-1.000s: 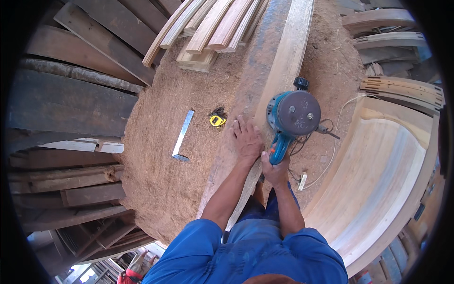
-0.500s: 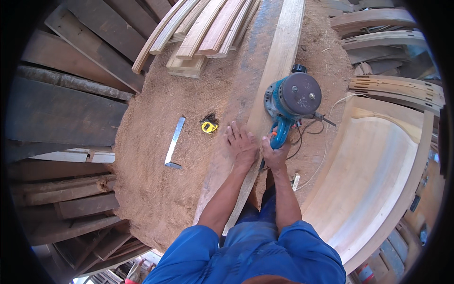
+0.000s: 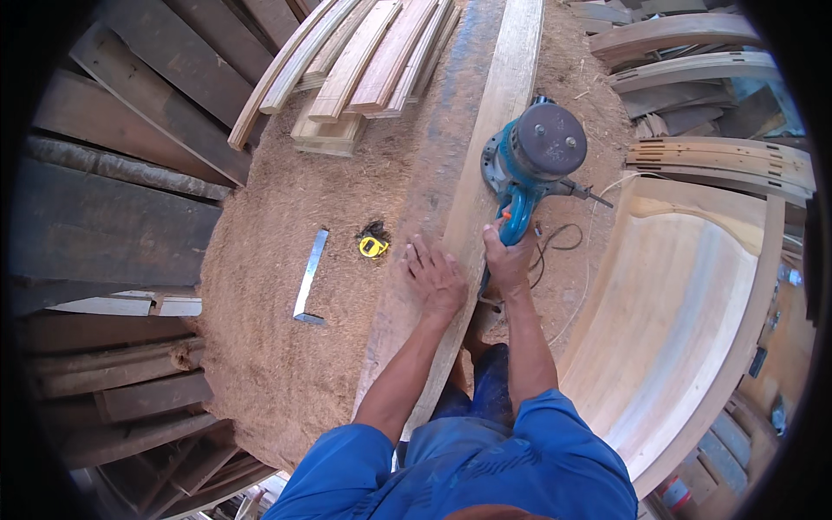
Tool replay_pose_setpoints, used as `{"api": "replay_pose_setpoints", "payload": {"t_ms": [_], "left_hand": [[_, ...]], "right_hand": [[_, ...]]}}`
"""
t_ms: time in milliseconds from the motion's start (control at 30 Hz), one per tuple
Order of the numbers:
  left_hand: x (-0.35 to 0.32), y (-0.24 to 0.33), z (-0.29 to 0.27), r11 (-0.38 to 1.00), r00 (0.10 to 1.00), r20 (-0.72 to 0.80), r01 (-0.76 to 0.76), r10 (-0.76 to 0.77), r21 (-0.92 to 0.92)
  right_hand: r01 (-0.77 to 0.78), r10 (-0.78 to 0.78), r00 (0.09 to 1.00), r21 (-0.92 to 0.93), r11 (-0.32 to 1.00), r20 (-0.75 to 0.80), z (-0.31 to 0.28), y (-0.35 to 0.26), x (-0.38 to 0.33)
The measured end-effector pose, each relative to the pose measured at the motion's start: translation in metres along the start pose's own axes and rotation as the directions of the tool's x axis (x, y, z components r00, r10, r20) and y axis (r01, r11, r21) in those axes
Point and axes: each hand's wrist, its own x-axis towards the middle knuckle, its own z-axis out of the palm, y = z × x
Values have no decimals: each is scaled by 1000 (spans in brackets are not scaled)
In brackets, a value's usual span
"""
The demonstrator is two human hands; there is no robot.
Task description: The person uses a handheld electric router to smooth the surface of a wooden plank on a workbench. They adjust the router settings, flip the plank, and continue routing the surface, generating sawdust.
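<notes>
As a person in a blue shirt (image 3: 451, 468) stands over a long, pale wooden board (image 3: 487, 165), the right hand (image 3: 511, 260) grasps the curved teal handle (image 3: 520, 214) of a teal-bodied electric router with a dark, round cap (image 3: 549, 143), the thumb lying along the grip and the other fingers mostly hidden from view. The body of the router sits just beyond those fingers, toward the top of the view, its base over the board's right-hand side. The left hand (image 3: 439, 282), its fingers slightly spread and grasping nothing, lies palm down by the board's left edge, near the right hand and apart from the router. Alongside the board runs a narrow brown wooden bench stained with blue (image 3: 440, 156). At left, on sawdust-covered ground (image 3: 277, 191), lie a yellow tape measure (image 3: 373, 247), near the left fingers, and an L-shaped metal square (image 3: 311, 273), farther off. Light-coloured wooden planks (image 3: 373, 69) are stacked toward the top, while a large, pale wooden panel within a frame (image 3: 676, 321) fills the right. A dark cord (image 3: 565, 248) loops beside the right hand.
</notes>
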Motion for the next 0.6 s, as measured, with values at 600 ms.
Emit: {"api": "replay_pose_setpoints", "payload": {"t_ms": [600], "left_hand": [[3,0,-6,999,995,94,38,-37,-5]], "right_hand": [[148,-148,989,-142,979,15,15,8,229]]}}
